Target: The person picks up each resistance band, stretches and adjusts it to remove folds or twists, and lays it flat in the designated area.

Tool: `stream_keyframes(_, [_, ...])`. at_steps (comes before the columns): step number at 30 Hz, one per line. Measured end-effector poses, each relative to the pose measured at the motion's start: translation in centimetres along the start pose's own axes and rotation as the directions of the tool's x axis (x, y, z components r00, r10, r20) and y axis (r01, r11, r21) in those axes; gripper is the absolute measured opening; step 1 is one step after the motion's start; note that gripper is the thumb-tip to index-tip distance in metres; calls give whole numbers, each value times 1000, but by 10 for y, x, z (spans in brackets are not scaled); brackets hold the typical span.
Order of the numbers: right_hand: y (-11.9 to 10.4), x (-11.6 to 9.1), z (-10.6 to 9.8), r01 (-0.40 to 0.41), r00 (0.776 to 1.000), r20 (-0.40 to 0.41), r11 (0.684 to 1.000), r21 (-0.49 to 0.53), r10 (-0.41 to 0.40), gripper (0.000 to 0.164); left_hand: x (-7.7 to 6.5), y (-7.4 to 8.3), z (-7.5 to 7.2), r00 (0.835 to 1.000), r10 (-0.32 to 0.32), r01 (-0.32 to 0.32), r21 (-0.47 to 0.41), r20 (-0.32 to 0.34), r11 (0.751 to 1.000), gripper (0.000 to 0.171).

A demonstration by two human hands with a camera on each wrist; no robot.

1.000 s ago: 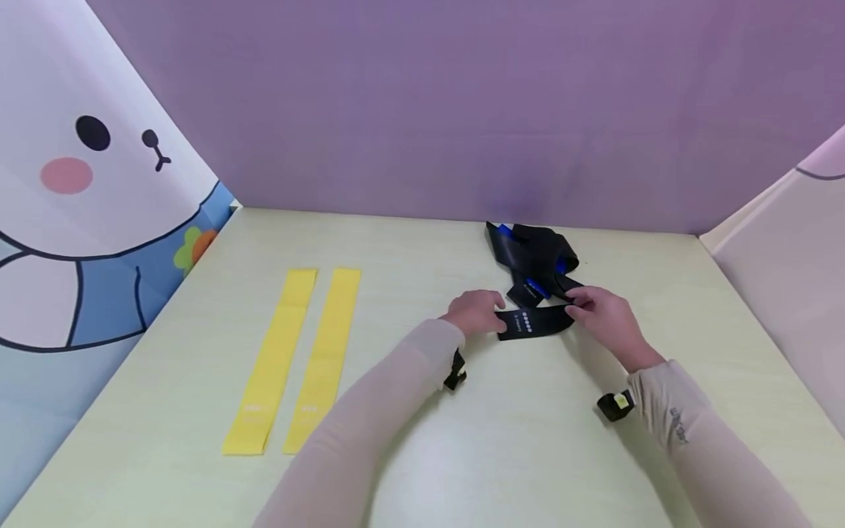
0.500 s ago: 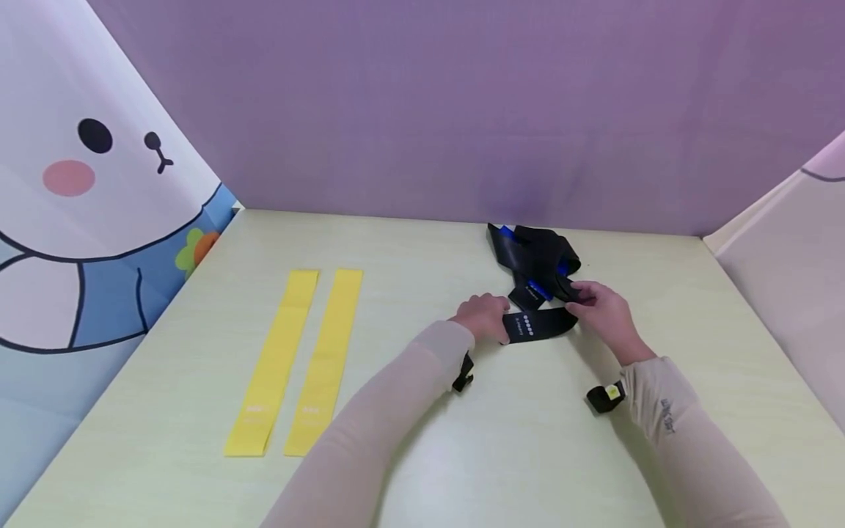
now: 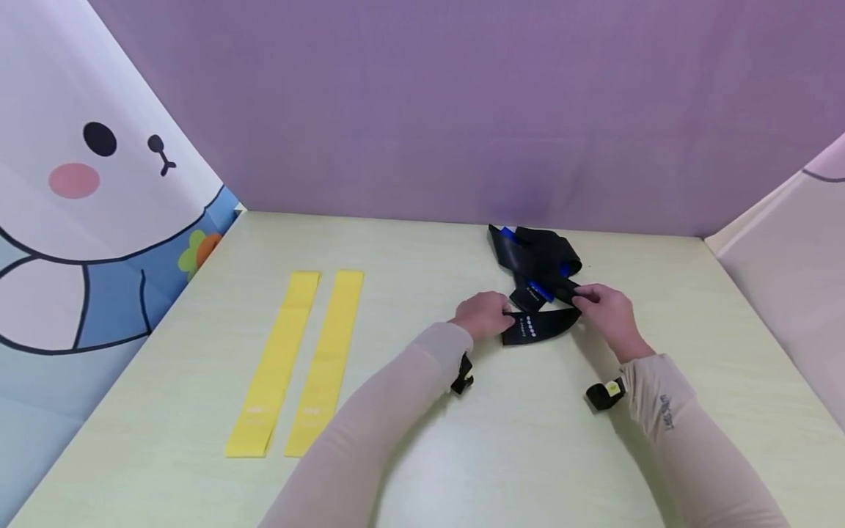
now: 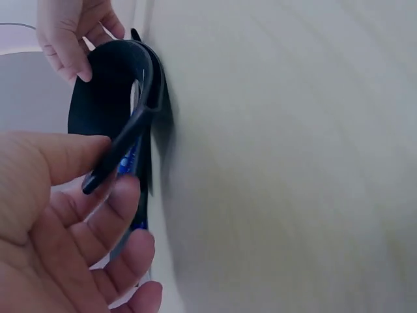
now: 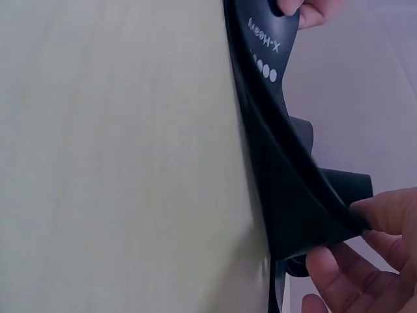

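A black resistance band [image 3: 544, 327] with white dots and lettering stretches between my hands; "X-Heavy" reads on it in the right wrist view. At its left end, my left hand [image 3: 482, 314] pinches the band's edge between thumb and fingers, as the band [image 4: 98, 111] in the left wrist view shows. My right hand [image 3: 609, 315] pinches the other end, where the band [image 5: 287, 195] folds to a corner. Just behind lies a crumpled heap of black bands [image 3: 538, 253] with blue parts showing. How the held band joins or overlaps the heap cannot be made out.
Two flat yellow resistance bands, the outer one [image 3: 273, 359] and the inner one [image 3: 326, 359], lie side by side on the left of the pale table [image 3: 502, 455]. A purple backdrop [image 3: 422, 110] rises at the table's far edge, behind the black heap.
My left hand has shifted slightly right, and its thumb now overlaps the band's left end. The right hand has shifted a little, its end of the band now pulled to a point.
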State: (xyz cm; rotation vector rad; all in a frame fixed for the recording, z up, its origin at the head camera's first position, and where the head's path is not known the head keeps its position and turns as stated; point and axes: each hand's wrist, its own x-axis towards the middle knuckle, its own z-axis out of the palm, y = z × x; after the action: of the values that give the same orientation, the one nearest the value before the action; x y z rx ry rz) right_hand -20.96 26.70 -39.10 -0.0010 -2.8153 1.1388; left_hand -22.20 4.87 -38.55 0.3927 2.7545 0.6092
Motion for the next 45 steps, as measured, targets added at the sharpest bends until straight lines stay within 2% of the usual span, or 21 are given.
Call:
stream_keyframes(3, [0, 0, -2, -16, 1000, -22, 1000, 26, 16, 29, -4, 1, -3, 1000, 28, -27, -33, 14, 999, 8])
stream_keyframes(6, [-3, 1, -4, -23, 999, -25, 997, 67, 24, 29, -9, 4, -5, 994, 76, -73, -31, 75, 997, 12])
stream_keyframes(11, [-14, 1, -8, 9, 999, -41, 993, 118, -4, 29, -17, 7, -7, 960, 181, -179, -31, 214, 983, 28])
stream_keyframes(13, [-21, 0, -9, 36, 998, -58, 992, 125, -29, 28, -20, 8, -8, 946, 204, -200, -39, 253, 979, 31])
stream_keyframes(15, [-29, -3, -11, 64, 996, -65, 988, 140, -55, 28, -21, 6, -9, 939, 200, -195, -47, 278, 980, 30])
stream_keyframes(17, [-38, -6, -12, 89, 995, -62, 981, 172, -79, 27, -20, 4, -12, 942, 180, -172, -52, 282, 984, 27])
stream_keyframes(19, [-46, -9, -12, 111, 993, -50, 972, 208, -103, 26, -19, 0, -14, 956, 157, -139, -89, 248, 986, 18])
stream_keyframes(21, [-53, -14, -12, 121, 993, -34, 961, 247, -117, 26, -16, -5, -16, 969, 151, -116, -182, 193, 976, 12])
stream_keyframes(22, [-57, -16, -13, 125, 992, -29, 956, 265, -121, 26, -14, -7, -16, 974, 156, -111, -253, 164, 961, 14])
stream_keyframes(24, [-64, -21, -13, 124, 992, -15, 946, 298, -125, 27, -13, -11, -18, 979, 173, -111, -424, 111, 899, 24])
stream_keyframes(27, [-73, -27, -13, 118, 992, 9, 930, 349, -129, 28, -12, -14, -21, 973, 209, -99, -648, 96, 755, 36])
stream_keyframes(31, [-86, -36, -15, 121, 989, 29, 909, 398, -145, 27, -18, -13, -26, 970, 231, -67, -821, 80, 567, 44])
stream_keyframes(33, [-93, -40, -15, 121, 989, 29, 898, 423, -147, 25, -23, -10, -29, 973, 226, -67, -895, 38, 440, 42])
stream_keyframes(37, [-101, -47, -14, 115, 990, 15, 866, 486, -140, 17, -31, -3, -35, 983, 165, -95, -988, -75, 120, 26])
stream_keyframes(38, [-103, -49, -13, 110, 991, 16, 860, 499, -136, 15, -33, -1, -37, 986, 138, -106, -993, -98, 51, 24])
stream_keyframes(39, [-105, -51, -13, 104, 991, 17, 854, 509, -131, 13, -34, -1, -40, 987, 113, -119, -993, -119, -6, 25])
stream_keyframes(40, [-106, -52, -12, 94, 992, 22, 850, 518, -123, 11, -35, 0, -44, 988, 85, -128, -991, -132, -49, 26])
stream_keyframes(41, [-107, -53, -11, 86, 993, 26, 847, 524, -117, 10, -35, -1, -47, 987, 64, -146, -987, -150, -71, 27])
stream_keyframes(42, [-107, -55, -11, 78, 993, 32, 847, 526, -112, 9, -35, -1, -51, 986, 45, -159, -984, -162, -77, 28])
stream_keyframes(44, [-109, -57, -10, 62, 994, 45, 848, 526, -101, 10, -35, -2, -59, 985, 14, -171, -983, -172, -60, 26])
stream_keyframes(45, [-109, -57, -10, 55, 994, 51, 851, 522, -96, 10, -34, -2, -62, 985, 2, -175, -984, -175, -34, 22])
